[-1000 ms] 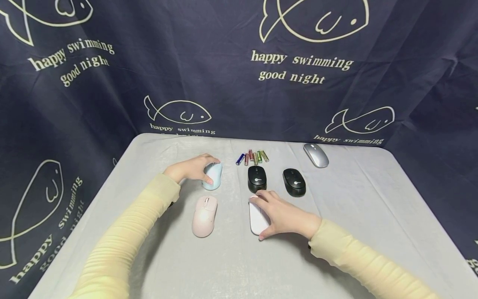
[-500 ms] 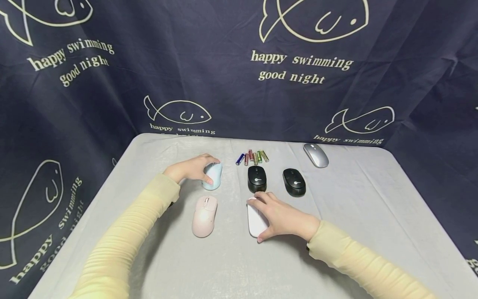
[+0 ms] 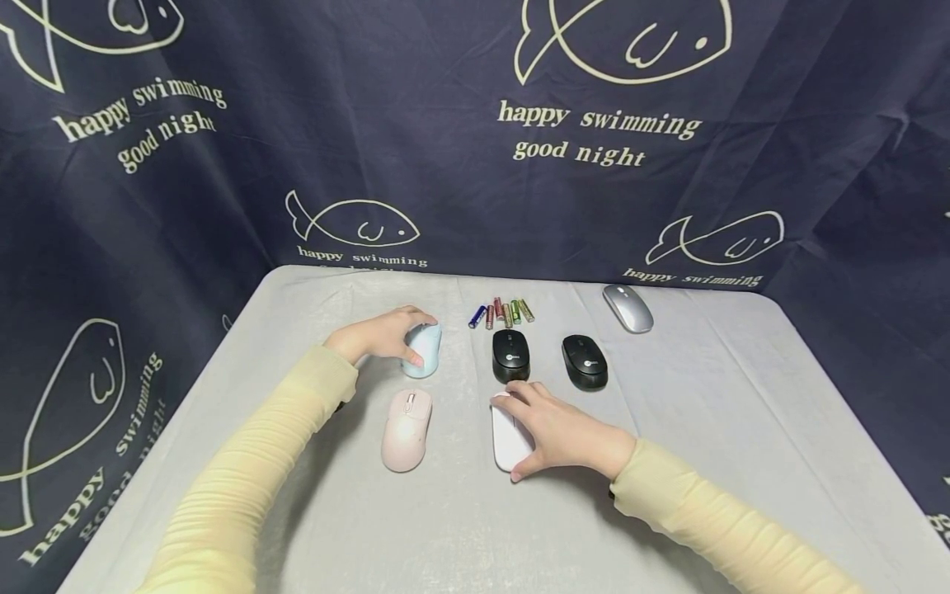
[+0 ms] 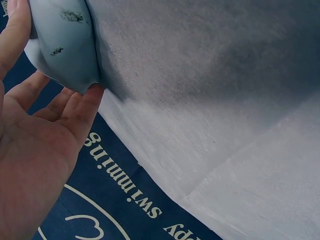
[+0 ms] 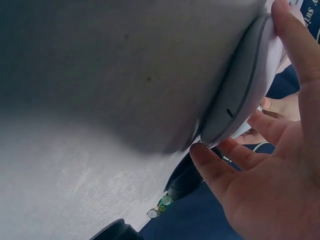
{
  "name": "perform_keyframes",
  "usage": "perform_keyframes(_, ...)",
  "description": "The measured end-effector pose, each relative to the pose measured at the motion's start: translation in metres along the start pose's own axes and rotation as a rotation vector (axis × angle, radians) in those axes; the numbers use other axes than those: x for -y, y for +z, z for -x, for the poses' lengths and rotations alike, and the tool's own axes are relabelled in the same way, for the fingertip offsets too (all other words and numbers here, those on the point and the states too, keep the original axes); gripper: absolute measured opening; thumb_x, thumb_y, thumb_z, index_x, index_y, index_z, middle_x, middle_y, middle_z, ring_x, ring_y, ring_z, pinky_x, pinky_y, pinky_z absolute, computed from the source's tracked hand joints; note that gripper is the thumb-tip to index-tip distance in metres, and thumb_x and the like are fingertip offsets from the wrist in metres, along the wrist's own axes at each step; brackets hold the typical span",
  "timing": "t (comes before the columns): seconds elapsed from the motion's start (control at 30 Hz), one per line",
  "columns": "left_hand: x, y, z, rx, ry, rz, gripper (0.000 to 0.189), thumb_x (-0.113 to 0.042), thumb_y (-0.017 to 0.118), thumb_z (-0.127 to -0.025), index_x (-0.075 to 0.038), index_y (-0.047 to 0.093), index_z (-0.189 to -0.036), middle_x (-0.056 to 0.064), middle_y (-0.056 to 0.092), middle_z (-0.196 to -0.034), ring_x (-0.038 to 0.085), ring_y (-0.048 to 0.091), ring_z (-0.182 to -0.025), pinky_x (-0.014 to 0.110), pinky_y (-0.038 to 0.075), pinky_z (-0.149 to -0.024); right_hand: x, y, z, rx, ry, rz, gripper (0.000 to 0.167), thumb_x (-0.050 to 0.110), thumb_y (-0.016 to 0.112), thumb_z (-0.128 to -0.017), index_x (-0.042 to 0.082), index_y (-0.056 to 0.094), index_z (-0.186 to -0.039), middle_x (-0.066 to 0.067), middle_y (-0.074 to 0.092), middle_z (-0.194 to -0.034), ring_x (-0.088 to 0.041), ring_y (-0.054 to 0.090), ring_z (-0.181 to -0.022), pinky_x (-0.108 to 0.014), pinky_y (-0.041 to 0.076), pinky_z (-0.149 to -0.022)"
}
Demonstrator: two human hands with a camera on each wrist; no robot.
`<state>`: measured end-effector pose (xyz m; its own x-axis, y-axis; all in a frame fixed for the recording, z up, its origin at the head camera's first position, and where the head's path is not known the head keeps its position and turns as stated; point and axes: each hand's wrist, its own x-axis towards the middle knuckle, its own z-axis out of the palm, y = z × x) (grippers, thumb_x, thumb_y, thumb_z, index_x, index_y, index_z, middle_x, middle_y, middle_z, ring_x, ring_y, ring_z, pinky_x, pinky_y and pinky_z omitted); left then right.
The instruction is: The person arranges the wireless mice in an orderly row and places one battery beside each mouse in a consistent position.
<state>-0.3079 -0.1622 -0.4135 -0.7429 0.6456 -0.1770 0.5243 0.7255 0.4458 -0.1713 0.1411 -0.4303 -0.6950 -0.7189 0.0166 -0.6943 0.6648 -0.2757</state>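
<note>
My left hand (image 3: 380,333) holds a light blue computer mouse (image 3: 426,355) at the middle left of the table, thumb at its near end and fingers at its far end. In the left wrist view, the blue mouse (image 4: 64,45) has dark worn patches on its side. A white mouse (image 3: 509,439) is gripped end to end by my right hand (image 3: 570,434), just in front of a black mouse (image 3: 511,355). The right wrist view shows the thumb and fingertips at the ends of the white mouse (image 5: 240,85). Between the hands lies a pale pink mouse (image 3: 405,436).
Several batteries (image 3: 499,310) lie in a group behind the black mouse. To the right sit a second black mouse (image 3: 585,363) and, farther back, a silver mouse (image 3: 628,308). A dark blue printed curtain (image 3: 475,165) hangs behind the grey-white table (image 3: 712,396).
The right hand and the white mouse have shifted slightly left and toward me, then stayed there. My left hand and the blue mouse have not moved.
</note>
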Motion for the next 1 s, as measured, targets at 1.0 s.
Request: perform_keyframes(1.0,0.002,0.001,-0.002,0.008,-0.006,-0.002,0.079,-0.027,0.080,-0.073,0.000,0.043,-0.138,0.022,0.041,-0.141,0.034,0.038,-0.131,0.045,0.031,-0.111,-0.016,-0.044,-0.006,-0.095,-0.006,0.059,0.059,0.037,0.075,-0.078,0.009,0.057,-0.126,-0.010,0.057,-0.123,-0.027,0.054,-0.114,-0.043,0.046,-0.097)
